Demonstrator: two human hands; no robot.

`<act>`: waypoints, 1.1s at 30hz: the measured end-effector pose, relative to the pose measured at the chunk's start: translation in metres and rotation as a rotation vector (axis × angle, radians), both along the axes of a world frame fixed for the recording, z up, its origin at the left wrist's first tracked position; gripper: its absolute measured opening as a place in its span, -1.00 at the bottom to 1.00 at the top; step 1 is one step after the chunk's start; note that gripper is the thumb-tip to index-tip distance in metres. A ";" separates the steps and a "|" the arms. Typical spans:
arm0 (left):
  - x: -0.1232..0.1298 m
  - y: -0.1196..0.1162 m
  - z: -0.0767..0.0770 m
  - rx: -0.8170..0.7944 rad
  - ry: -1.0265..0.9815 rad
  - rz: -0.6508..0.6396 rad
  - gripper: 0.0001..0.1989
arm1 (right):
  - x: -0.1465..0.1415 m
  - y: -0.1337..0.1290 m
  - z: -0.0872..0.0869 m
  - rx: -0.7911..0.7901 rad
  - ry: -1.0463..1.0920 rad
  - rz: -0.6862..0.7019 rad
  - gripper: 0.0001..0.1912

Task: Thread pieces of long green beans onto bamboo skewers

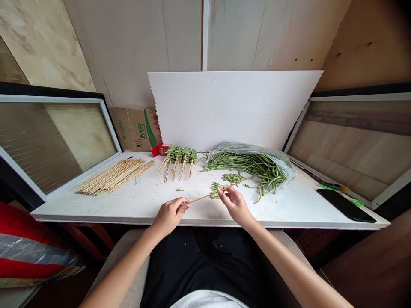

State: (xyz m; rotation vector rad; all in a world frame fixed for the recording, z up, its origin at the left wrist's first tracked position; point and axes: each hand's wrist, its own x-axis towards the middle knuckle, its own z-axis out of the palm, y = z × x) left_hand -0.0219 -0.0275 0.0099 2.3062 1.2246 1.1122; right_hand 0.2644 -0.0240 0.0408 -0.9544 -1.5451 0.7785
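Observation:
A thin bamboo skewer (201, 198) slants above the table between my hands. My left hand (171, 214) is closed, pinching the skewer near its left end. My right hand (233, 203) is closed on the same skewer farther along, its tip reaching past the fingers to the upper right. Just under the skewer, beside my right fingers, lies a row of short cut green bean pieces (215, 187), partly hidden by that hand. Behind it is a small heap of cut pieces (231, 177). One loose piece (180, 189) lies to the left.
Loaded bean skewers (183, 156) lie at the back. Bare skewers (117, 174) are piled on the left. Long green beans (244, 164) spill from a clear plastic bag (260, 150). A black phone (345, 205) lies at the right edge; a cardboard box (133, 128) stands behind.

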 end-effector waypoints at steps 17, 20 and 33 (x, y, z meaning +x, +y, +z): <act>-0.053 0.033 0.004 0.113 -0.142 0.236 -0.76 | -0.042 0.035 -0.010 0.086 -0.490 0.012 -0.69; -0.067 0.041 0.002 0.163 -0.136 0.326 -0.74 | -0.082 0.054 -0.010 0.156 -0.781 -0.045 -0.72; -0.075 0.046 -0.005 0.216 -0.069 0.426 -0.69 | -0.121 0.075 -0.006 0.125 -0.842 -0.032 -0.85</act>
